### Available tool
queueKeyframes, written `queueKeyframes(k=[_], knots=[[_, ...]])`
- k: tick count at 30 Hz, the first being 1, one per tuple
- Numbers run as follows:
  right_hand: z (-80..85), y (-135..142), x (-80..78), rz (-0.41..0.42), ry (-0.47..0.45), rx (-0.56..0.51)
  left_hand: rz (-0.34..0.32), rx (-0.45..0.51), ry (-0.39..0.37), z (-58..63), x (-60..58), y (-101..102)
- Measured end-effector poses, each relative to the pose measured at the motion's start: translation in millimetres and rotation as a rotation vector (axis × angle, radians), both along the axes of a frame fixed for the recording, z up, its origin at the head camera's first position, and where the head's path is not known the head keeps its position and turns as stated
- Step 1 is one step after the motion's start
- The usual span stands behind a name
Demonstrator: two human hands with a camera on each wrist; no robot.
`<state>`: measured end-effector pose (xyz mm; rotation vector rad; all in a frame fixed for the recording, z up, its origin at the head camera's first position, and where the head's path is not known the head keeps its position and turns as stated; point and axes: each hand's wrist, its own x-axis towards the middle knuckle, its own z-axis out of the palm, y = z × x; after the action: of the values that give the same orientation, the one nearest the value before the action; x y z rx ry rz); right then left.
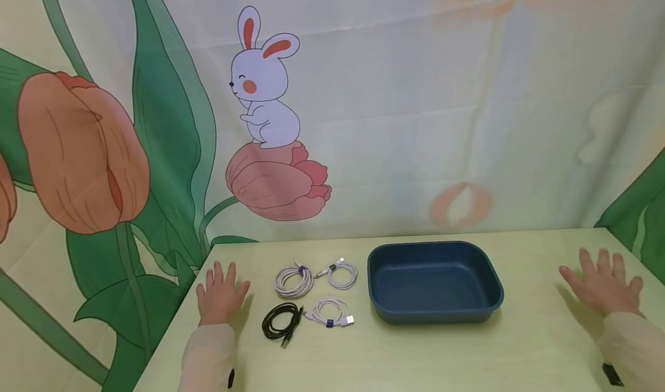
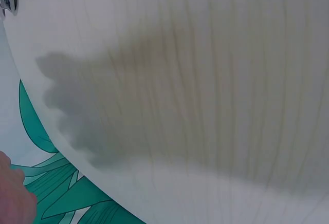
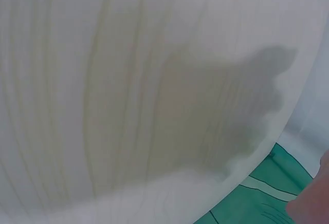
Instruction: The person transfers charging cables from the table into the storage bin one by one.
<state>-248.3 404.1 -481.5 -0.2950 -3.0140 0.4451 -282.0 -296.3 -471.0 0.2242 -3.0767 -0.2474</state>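
Note:
My left hand (image 1: 220, 295) hovers over the table's left side, fingers spread and holding nothing. Just right of it lie several coiled cables: a thick white cable (image 1: 284, 288) with a dark tie, a smaller white cable (image 1: 355, 276) behind, a black cable (image 1: 267, 324) in front, and a white USB cable (image 1: 329, 323) with a dark tie. A dark blue rectangular tray (image 1: 436, 314) stands right of the coils, with nothing inside. Over the table's far right, my right hand (image 1: 602, 282) is also spread, holding nothing. Both wrist views show mostly hand shadows on the tabletop.
The pale wood-grain table (image 1: 415, 357) ends at the back against a hanging cloth (image 1: 395, 120) printed with tulips and a rabbit. Its left edge slants beside my left arm. More printed green leaves (image 3: 267, 188) show past the edge in the right wrist view.

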Motion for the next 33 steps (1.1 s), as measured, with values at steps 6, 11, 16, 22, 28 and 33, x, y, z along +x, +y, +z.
queueKeyframes(k=[6, 11, 16, 22, 28, 33], knots=[[0.0, -2.8, -1.0, 0.028, 0.022, 0.005, -0.008, 0.001, 0.006, -1.0, -1.2, 0.2], [1.6, -5.5, -2.6, 0.042, 0.022, 0.0, -0.012, 0.006, 0.009, -0.1, -1.8, 0.7], [3.7, -6.4, -4.0, 0.059, 0.023, -0.017, -0.031, -0.002, 0.019, 2.6, -0.1, 2.3], [4.6, -7.9, -5.2, 0.057, 0.023, -0.025, -0.067, 0.01, 0.026, 7.4, 2.0, 7.2], [6.3, -10.2, -5.2, 0.092, 0.058, -0.012, -0.09, 0.006, 0.043, 6.5, 1.8, 10.6], [7.1, -13.6, -3.3, 0.116, 0.076, -0.007, -0.094, 0.02, 0.026, 2.4, 1.2, 11.9]])
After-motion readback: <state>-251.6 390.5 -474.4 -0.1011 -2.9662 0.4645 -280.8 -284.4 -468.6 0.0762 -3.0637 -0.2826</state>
